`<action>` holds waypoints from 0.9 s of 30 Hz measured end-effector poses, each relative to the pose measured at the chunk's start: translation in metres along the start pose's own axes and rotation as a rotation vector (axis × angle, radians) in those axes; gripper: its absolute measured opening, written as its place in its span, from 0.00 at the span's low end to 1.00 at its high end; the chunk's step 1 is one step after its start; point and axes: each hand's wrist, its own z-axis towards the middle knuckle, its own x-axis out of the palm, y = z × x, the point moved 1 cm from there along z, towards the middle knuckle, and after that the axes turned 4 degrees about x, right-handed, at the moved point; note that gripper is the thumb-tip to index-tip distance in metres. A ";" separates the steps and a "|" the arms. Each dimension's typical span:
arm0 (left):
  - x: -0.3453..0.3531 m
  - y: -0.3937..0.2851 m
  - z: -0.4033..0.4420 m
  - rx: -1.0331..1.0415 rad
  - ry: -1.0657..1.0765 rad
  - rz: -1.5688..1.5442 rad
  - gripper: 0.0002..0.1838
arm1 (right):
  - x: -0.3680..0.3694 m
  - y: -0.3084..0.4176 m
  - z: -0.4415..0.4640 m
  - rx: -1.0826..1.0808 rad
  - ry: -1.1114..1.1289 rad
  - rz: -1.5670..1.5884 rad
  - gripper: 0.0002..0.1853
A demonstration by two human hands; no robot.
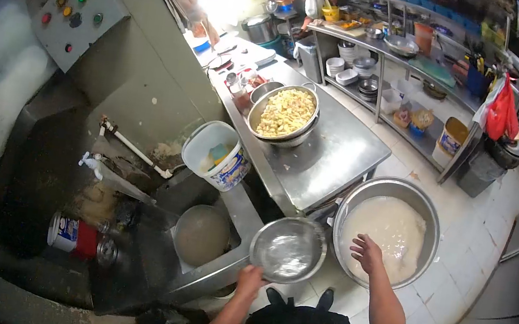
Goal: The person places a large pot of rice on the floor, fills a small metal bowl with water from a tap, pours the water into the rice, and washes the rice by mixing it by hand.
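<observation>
Head view: the left hand [250,281] is closed on the near rim of a round metal bowl [288,250], its fingers curled at the edge. The bowl is slightly blurred, with a bright glare across its bottom. The right hand [366,251] is open, its fingers spread, over the near left part of a large metal tub [437,218]; whether the fingertips touch the whitish, cloudy liquid [395,226] inside cannot be told. The tub is to the right of the bowl, and their rims appear close together, though contact between them is unclear.

Left of the bowl runs the metal sink [246,209], whose front edge passes close by the left hand. A round pot [202,236] of murky greyish liquid is in it. Beyond that, a white bucket [225,174] with a printed label holds something green and yellow.

The corner of the steel tabletop [342,153] juts out just beyond the bowl and tub, between the sink side and the tub. On it, a metal colander [253,125] heaped with chopped yellowish pieces [287,110] sits in another vessel. Farther left are a white tap [92,167] and a wall panel [80,17] with coloured buttons. Metal shelving [416,65] with bowls and containers stands across the tiled floor [463,254], a red bag [503,112] hanging at its end.
</observation>
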 end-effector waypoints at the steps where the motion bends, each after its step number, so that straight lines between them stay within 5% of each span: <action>1: 0.032 0.002 -0.003 -0.040 0.029 -0.056 0.11 | -0.015 -0.001 0.001 0.019 0.025 0.090 0.24; 5: 0.111 0.036 0.021 0.128 0.163 0.408 0.10 | -0.061 0.000 -0.001 -0.021 -0.081 0.312 0.23; 7: 0.146 0.048 0.039 0.333 0.216 0.803 0.12 | -0.095 -0.009 0.017 -0.074 -0.057 0.452 0.21; 11: 0.217 0.028 0.034 0.822 0.347 1.122 0.11 | -0.154 -0.023 0.057 -0.006 -0.121 0.609 0.21; 13: 0.251 0.008 0.020 0.807 0.407 0.975 0.09 | -0.196 -0.035 0.084 0.057 -0.067 0.606 0.18; 18: 0.312 -0.029 -0.008 1.177 0.531 1.025 0.16 | -0.175 -0.004 0.051 0.055 -0.267 0.624 0.17; 21: 0.334 -0.051 -0.026 1.743 0.460 1.055 0.10 | -0.225 -0.018 0.088 0.142 -0.400 0.626 0.21; 22: 0.336 -0.059 -0.027 1.637 0.491 0.971 0.11 | -0.244 -0.024 0.107 0.187 -0.438 0.614 0.22; 25: 0.329 -0.095 -0.041 1.326 0.510 0.712 0.13 | -0.197 0.005 0.040 0.177 -0.718 0.186 0.24; 27: 0.298 -0.105 -0.011 1.570 0.372 0.624 0.07 | -0.238 -0.012 0.069 0.127 -0.649 -0.825 0.24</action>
